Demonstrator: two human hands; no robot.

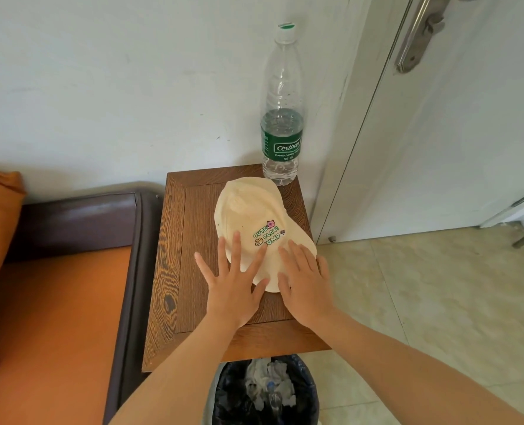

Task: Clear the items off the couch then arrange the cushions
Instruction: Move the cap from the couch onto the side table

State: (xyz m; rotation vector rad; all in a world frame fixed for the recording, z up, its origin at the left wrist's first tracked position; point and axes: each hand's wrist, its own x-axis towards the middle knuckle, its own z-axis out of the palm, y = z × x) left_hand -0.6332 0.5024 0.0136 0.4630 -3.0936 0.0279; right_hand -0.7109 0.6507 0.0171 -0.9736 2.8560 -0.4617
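Cap (pixel 251 222) lies mid-frame on the side table (pixel 174 256), bottle (pixel 281 118) just behind it. Left hand (pixel 233 286) and right hand (pixel 306 283) both flat, fingers spread, on the brim, gripping nothing. Likely light, soft crown, stiffer brim: pinch brim edge.
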